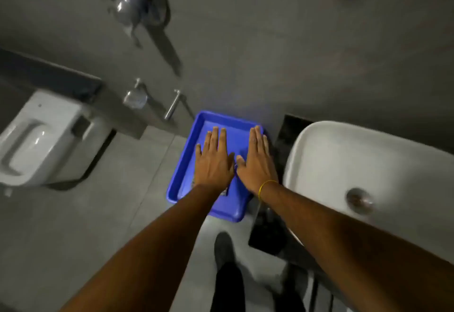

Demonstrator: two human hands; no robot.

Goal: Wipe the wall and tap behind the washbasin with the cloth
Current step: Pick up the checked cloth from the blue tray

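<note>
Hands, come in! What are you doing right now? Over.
Left hand and right hand flat, open, empty, over the blue tray. Cloth not clearly seen. Washbasin to the right, untouched. Nothing in the way.

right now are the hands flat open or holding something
Flat open. The left hand and right hand are spread palm-down, fingers straight, over the blue tray. Neither grips anything.

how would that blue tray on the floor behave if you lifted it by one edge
The blue tray looks like thin moulded plastic, so probably light and a bit flexible. Its shallow walls suggest loose contents could slide out when tilted. On the smooth floor tiles it would likely skid easily if pushed. Both hands, left hand and right hand, are spread flat above it.
</note>
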